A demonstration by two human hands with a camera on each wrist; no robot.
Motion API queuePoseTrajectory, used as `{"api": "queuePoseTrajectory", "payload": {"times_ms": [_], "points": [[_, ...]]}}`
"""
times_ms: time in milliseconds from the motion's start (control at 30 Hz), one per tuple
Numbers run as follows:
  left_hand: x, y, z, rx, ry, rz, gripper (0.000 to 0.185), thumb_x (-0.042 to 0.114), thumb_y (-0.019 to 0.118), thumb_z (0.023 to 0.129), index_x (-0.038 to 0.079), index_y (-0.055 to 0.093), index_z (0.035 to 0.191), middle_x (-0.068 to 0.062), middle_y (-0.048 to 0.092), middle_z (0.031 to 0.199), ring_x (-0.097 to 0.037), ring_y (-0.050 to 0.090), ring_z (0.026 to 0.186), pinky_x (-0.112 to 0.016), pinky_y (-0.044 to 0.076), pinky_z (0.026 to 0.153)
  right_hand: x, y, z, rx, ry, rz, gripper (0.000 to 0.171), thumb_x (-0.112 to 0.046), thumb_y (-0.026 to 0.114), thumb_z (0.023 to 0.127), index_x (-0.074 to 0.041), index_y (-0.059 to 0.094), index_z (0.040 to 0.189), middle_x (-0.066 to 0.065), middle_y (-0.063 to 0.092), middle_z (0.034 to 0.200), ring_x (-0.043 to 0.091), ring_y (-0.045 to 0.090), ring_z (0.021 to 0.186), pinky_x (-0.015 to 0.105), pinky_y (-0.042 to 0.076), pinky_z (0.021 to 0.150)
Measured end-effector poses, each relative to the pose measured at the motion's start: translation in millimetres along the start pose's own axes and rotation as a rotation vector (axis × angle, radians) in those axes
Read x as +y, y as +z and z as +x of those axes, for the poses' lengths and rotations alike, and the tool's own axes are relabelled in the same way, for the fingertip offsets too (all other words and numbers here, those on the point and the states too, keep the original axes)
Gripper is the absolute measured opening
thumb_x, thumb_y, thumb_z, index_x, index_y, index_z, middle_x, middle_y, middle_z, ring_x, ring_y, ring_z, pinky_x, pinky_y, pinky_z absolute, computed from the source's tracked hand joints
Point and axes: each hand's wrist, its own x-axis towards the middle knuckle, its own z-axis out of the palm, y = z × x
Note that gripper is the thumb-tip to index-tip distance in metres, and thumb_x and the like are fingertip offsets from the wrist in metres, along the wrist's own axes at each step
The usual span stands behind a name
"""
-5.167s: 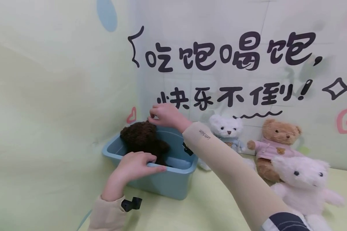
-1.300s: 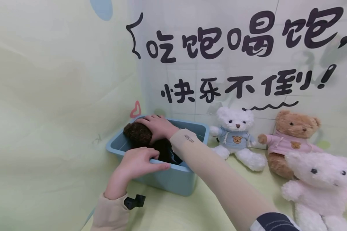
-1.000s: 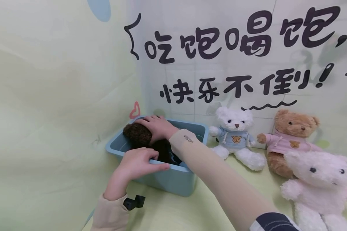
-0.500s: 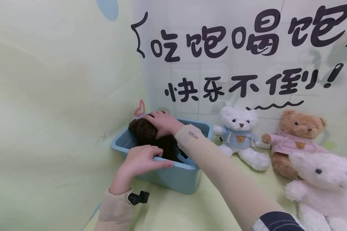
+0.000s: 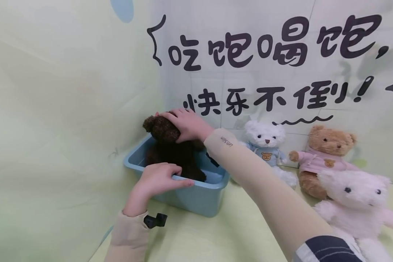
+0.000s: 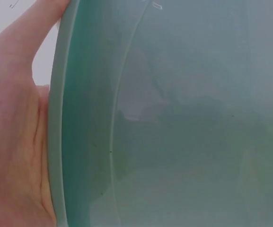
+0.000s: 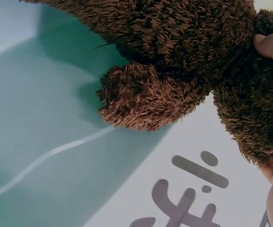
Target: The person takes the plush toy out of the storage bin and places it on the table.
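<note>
Against the printed backdrop with black lettering, I take the pale blue rectangular plastic bin as my landmark; it sits on the yellow-green tabletop in the corner. To the right of the bin, well apart from it, I see a large pink-white plush bear nearest me, a tan plush bear in a pink hoodie behind it, and a white plush bear in a blue hoodie just beside the bin's right end.

Half inside the bin and rising above its rim hangs the dark brown curly plush bear, upright, its legs down among the walls. My right hand sits over the bear's head from above, fingers curled round it and sinking into the pile; the right wrist view shows a fingertip pressed into the fur. My left hand grips the bin's near rim, thumb outside, fingers hooked over the edge; the left wrist view shows the palm flat against the wall.

I judge the brown bear light, soft and squashy, unlikely to slip since fur gives purchase. The head is a fair hold, though the body would swing; round the torso would be steadier.
</note>
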Motion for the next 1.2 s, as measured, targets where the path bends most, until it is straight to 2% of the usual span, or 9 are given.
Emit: {"api": "queuePoseTrajectory", "payload": {"times_ms": [200, 500, 733, 1033, 1200], "points": [[0.1, 0.9, 0.9, 0.0, 0.014, 0.006, 0.061, 0.078, 0.051, 0.078, 0.022, 0.035, 0.058, 0.01, 0.025, 0.054, -0.007, 0.026, 0.048, -0.028, 0.018, 0.047, 6.6, -25.7, 1.4, 0.047, 0.027, -0.01, 0.091, -0.046, 0.076, 0.076, -0.018, 0.03, 0.149, 0.008, 0.045, 0.139, 0.025, 0.043, 0.126, 0.046, 0.036, 0.104], [0.8, 3.0, 2.9, -0.025, 0.006, 0.004, 0.063, 0.08, 0.049, 0.077, 0.022, 0.034, 0.058, 0.01, 0.025, 0.053, -0.009, 0.026, 0.048, -0.029, 0.019, 0.048, 21.0, -89.1, -9.1, 0.054, 0.085, -0.084, 0.094, -0.047, 0.076, 0.075, -0.019, 0.027, 0.15, 0.01, 0.042, 0.142, 0.026, 0.04, 0.129, 0.045, 0.032, 0.106], [0.0, 3.1, 2.4, -0.028, 0.011, 0.005, 0.063, 0.079, 0.049, 0.078, 0.021, 0.034, 0.058, 0.01, 0.023, 0.054, -0.009, 0.023, 0.049, -0.03, 0.017, 0.049, 28.9, -133.9, -21.2, 0.101, 0.13, -0.179, 0.095, -0.048, 0.074, 0.075, -0.02, 0.025, 0.151, 0.012, 0.043, 0.138, 0.028, 0.043, 0.125, 0.045, 0.036, 0.102], [3.3, 4.4, 0.8, -0.048, -0.004, -0.001, 0.064, 0.081, 0.048, 0.077, 0.021, 0.034, 0.061, 0.009, 0.023, 0.056, -0.009, 0.022, 0.051, -0.031, 0.017, 0.05, 31.0, -182.5, -56.1, 0.158, 0.204, -0.275, 0.095, -0.051, 0.073, 0.074, -0.023, 0.025, 0.151, 0.013, 0.043, 0.139, 0.03, 0.043, 0.127, 0.048, 0.036, 0.102], [3.0, 1.3, -4.7, -0.062, -0.044, -0.032, 0.065, 0.081, 0.05, 0.076, 0.02, 0.033, 0.061, 0.009, 0.024, 0.056, -0.009, 0.02, 0.053, -0.031, 0.016, 0.049, 35.2, -203.2, -83.5, 0.15, 0.236, -0.301, 0.096, -0.047, 0.075, 0.074, -0.021, 0.025, 0.151, 0.015, 0.043, 0.139, 0.033, 0.042, 0.127, 0.051, 0.034, 0.102]]}}
